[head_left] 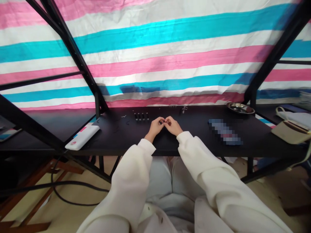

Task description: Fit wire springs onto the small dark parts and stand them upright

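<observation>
The left hand [156, 125] and right hand [172, 125] meet at the fingertips over the black surface [194, 139]; whether either grasps something cannot be told. 4 small dark cylinders [139, 116] with pale ends sit in a row near the left hand, well apart from the silver dish [240, 108].

Striped sheet [165, 35]: was hung behind the table [116, 139].
Black bars [73, 48]: were seen before it.
Floor [73, 216]: was coloured beige.
</observation>
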The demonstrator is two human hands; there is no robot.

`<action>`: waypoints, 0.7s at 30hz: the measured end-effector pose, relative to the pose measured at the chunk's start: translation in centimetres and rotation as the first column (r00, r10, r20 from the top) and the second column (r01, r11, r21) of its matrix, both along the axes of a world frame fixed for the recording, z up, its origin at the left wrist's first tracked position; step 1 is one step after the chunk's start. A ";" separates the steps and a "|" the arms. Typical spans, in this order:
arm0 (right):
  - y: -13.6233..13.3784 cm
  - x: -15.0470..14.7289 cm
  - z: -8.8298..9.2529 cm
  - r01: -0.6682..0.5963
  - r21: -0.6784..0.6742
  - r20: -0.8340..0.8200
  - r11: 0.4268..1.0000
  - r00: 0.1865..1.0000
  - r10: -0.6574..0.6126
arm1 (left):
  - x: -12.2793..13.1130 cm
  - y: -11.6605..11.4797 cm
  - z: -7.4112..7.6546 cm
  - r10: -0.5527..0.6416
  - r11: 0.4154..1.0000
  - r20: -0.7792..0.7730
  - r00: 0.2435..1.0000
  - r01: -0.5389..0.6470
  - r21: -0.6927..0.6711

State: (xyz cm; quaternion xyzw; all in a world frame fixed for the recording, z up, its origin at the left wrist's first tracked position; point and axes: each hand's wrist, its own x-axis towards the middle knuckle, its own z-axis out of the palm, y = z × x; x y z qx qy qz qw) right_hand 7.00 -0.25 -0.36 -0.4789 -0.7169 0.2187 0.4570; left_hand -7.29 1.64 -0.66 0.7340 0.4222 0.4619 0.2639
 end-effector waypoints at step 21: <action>1.1 0.9 -0.4 0.034 0.028 -0.233 0.999 0.972 -0.026 | -0.1 -0.5 1.7 0.054 0.931 0.413 0.909 0.104 -0.351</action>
